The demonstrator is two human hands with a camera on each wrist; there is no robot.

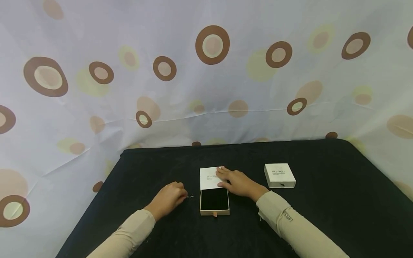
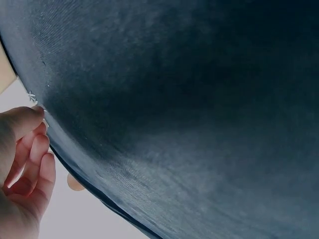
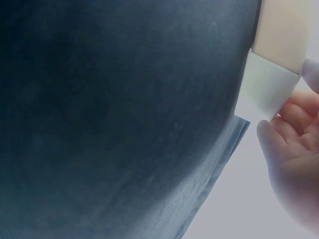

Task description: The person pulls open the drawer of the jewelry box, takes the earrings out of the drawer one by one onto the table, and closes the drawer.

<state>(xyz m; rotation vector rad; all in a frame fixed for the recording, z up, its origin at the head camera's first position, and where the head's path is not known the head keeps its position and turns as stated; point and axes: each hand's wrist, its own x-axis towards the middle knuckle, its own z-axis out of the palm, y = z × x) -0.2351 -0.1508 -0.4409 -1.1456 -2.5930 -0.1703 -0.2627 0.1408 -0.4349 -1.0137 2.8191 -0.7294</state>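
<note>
My left hand pinches a small silvery piece of jewellery between thumb and fingertips, left of the open drawer box. Its star-like end sticks out past the thumb in the left wrist view; the rest is hidden. White with printed script, the box's sleeve lies at the table's middle. The drawer is pulled out towards me, showing a black lining and a small tan tab. My right hand holds the sleeve from the right, its thumb near the front edge and fingers over the top.
A second white box, closed and bearing similar script, stands to the right behind my right forearm. Dark cloth covers the table. Behind its far edge hangs a pale curtain with brown and yellow circles.
</note>
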